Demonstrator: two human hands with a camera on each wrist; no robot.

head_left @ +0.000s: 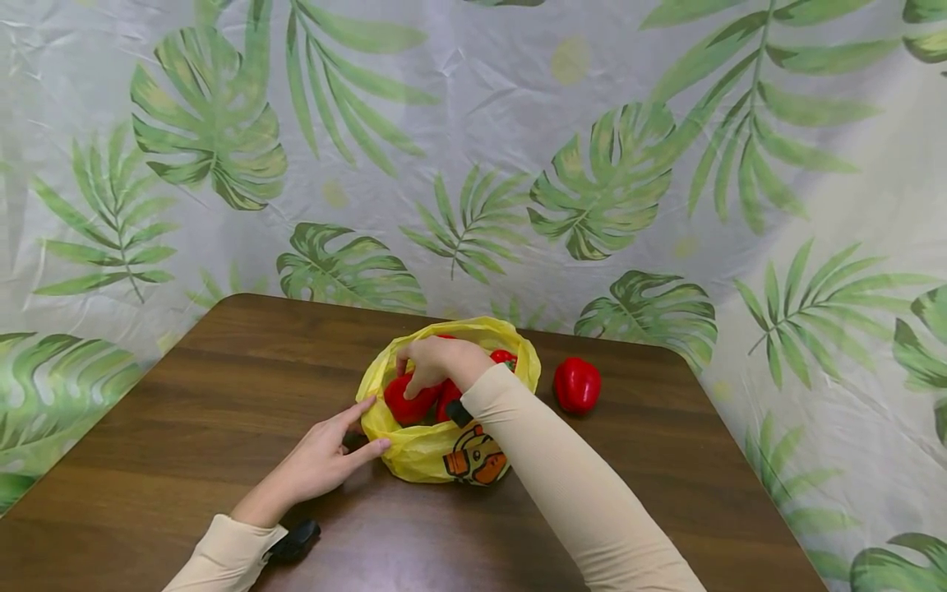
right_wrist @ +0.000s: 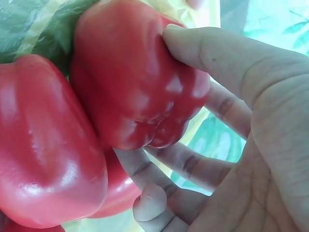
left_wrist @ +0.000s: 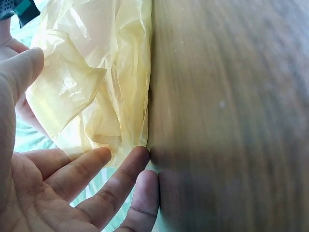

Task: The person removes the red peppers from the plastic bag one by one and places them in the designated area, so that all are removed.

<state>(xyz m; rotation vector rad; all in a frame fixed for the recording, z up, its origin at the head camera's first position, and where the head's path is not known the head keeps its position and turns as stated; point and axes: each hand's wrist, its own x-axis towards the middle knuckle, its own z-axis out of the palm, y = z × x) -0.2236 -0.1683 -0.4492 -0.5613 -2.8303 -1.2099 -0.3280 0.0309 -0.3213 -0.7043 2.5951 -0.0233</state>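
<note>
A yellow plastic bag [head_left: 410, 460] stands wide-mouthed on the table with several red bell peppers inside. My right hand [head_left: 438, 360] reaches into its mouth and grips one red bell pepper [right_wrist: 135, 72], the thumb on its near side and the fingers around the far side and underneath. Against it lies another red bell pepper [right_wrist: 43, 145]. My left hand [head_left: 325, 452] rests at the bag's left side, thumb and fingers spread and touching the plastic from outside. In the left wrist view, its fingertips [left_wrist: 140, 157] meet the bag's lower edge beside the tabletop.
One more red bell pepper [head_left: 577, 385] lies on the brown wooden table [head_left: 259, 370], right of the bag. A leaf-patterned curtain [head_left: 473, 148] hangs close behind the table's far edge. A black wrist device [head_left: 294, 541] is at the left sleeve.
</note>
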